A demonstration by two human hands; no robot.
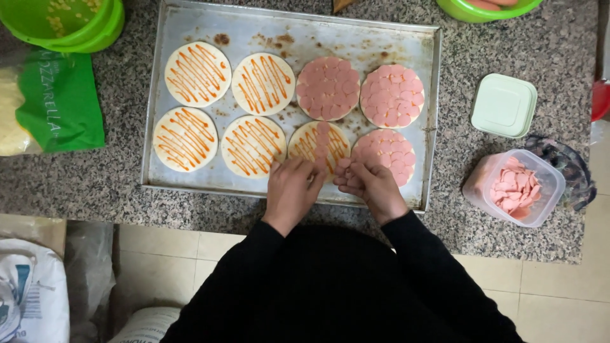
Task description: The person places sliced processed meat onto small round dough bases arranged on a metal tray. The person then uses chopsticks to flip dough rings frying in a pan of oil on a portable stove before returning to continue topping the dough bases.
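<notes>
Green-labelled cheese bag point(51, 101) left of tray point(289, 32)

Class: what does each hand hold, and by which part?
Right hand pinches pink sausage slices by their edges. Left hand rests on the partly covered round; its grip is unclear.

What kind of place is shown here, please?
Probably a kitchen, home or small shop: a speckled stone counter carries a metal baking tray of small round pizza bases, beside a tub of sausage slices.
</notes>
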